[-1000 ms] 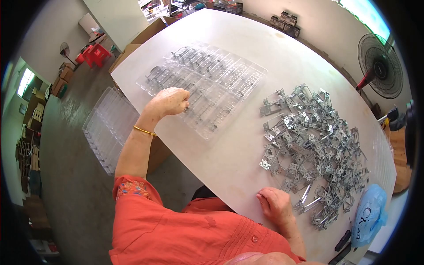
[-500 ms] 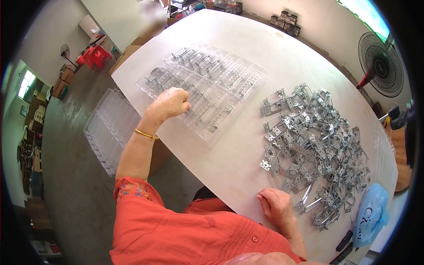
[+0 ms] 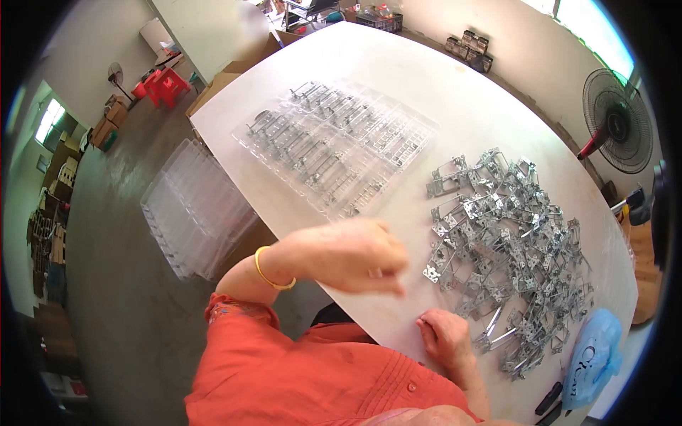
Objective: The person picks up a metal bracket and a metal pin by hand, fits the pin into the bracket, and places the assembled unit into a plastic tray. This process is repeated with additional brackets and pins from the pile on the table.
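My left hand [image 3: 352, 255], smeared by motion, hangs over the near table edge between the clear plastic tray and the heap of metal parts; its fingers are blurred. A yellow bangle circles that wrist. My right hand [image 3: 447, 337] rests at the table edge with its fingers curled in, beside the heap; whatever its fingers may enclose is hidden. The heap consists of small silvery metal brackets with thin rods [image 3: 511, 241], tangled together. On the tray [image 3: 426, 129], similar metal pieces lie in rows within its compartments.
Stacked clear plastic trays [image 3: 192, 209] stand below the table's left edge. A blue plastic bag [image 3: 593, 358] and a black object [image 3: 549, 399] lie at the table's right corner. A black fan [image 3: 614, 124] stands beyond the right edge, and a red stool [image 3: 168, 86] is farther off.
My left hand has swung from the tray toward the heap and nearer my body. My right hand stays at the table edge. The view has shifted slightly.
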Demonstrator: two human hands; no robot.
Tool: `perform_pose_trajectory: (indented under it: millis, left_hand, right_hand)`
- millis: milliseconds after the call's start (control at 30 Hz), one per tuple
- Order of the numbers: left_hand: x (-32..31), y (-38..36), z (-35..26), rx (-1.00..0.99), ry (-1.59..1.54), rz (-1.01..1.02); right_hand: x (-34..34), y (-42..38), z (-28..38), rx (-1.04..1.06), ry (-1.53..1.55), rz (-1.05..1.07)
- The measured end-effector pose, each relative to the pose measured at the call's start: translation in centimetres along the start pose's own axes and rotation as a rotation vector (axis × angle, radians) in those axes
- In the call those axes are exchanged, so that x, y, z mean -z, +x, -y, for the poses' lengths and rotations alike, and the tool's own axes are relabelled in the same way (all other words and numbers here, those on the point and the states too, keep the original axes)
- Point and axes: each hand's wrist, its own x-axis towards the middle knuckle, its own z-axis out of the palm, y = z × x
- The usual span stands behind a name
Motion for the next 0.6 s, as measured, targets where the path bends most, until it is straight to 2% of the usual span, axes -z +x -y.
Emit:
perform_pose_trajectory:
  millis: [133, 167, 267, 333, 367, 433, 467, 533, 567, 600]
  left_hand:
    - [0.7, 3.0, -4.4, -0.492, -0.321, 0.051]
    - [1.6, 3.4, -5.2, -0.511, -0.317, 0.053]
    - [3.8, 4.3, -6.5, -0.851, -0.500, -0.114]
    - [2.8, 4.5, -6.9, -0.964, -0.669, -0.442]
    - [2.2, 4.8, -7.2, -0.990, -0.683, -0.428]
    - [1.1, 5.1, -7.8, -1.026, -0.878, -0.718]
    - [0.5, 5.4, -8.0, -1.037, -0.893, -0.713]
    - [-0.4, 6.4, -8.3, -1.153, -0.943, -0.855]
    - [-0.2, 6.1, -7.5, -1.166, -0.906, -0.755]
    - [0.1, 6.1, -7.3, -1.170, -0.908, -0.750]
  right_hand:
    - [0.3, 0.2, 0.4, -0.009, 0.007, 0.010]
    - [0.5, 0.3, 0.6, -0.017, -0.005, 0.016]
    - [1.0, 0.1, 0.7, -0.016, -0.024, 0.052]
    - [0.8, 0.1, 0.6, -0.008, -0.054, 0.000]
    - [0.6, -0.2, 0.4, -0.004, -0.037, 0.004]
    - [0.4, -0.4, 0.0, -0.008, -0.011, 0.024]
    - [0.4, -0.4, 0.0, -0.020, -0.023, 0.019]
    - [0.5, -0.3, 0.0, -0.015, 0.013, 0.023]
    - [0.6, -0.3, -0.1, -0.017, 0.007, 0.018]
    - [0.6, -0.4, -0.1, -0.029, 0.010, 0.031]
